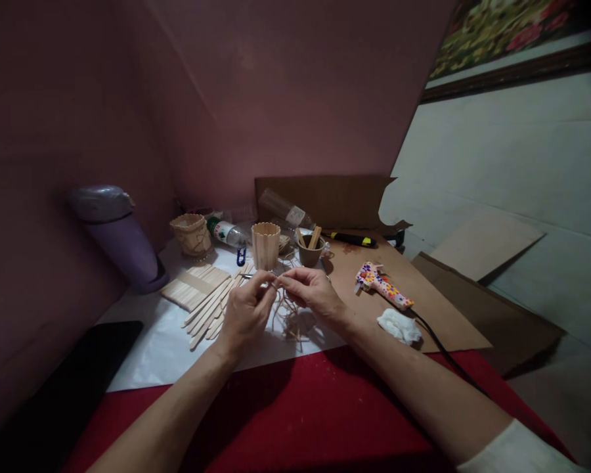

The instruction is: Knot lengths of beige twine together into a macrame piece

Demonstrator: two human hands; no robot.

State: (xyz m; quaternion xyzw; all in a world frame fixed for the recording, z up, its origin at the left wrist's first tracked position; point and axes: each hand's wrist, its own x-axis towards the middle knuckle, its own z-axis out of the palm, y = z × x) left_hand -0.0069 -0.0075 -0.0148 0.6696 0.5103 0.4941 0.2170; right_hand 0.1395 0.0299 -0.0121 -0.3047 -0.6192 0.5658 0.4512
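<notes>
Right, both hands are working close together, mid-table, fingertips nearly meeting. Left hand (246,309) is pinching narrow, thumb against forefinger; right hand (315,292) is doing the same from the other side. Both seem to be gripping thin brown twine (294,323); the exact hold is too small to read. Loose coils of it are hanging and lying just below the fingers, on the white sheet (148,358).

Stick cup (266,248) is standing upright just beyond the hands. Loose wooden sticks (207,316) are lying fanned out beside the left hand, with a banded stick bundle (194,287) sitting next to them. Second cup (191,236) is standing farther back, left. Small pot (310,254) is holding a few sticks upright, behind the right hand.

Over on the right, flowered glue gun (384,287) is resting on brown cardboard (446,328), its cord trailing toward the near edge. Crumpled white cloth (398,326) is lying just beside it.
</notes>
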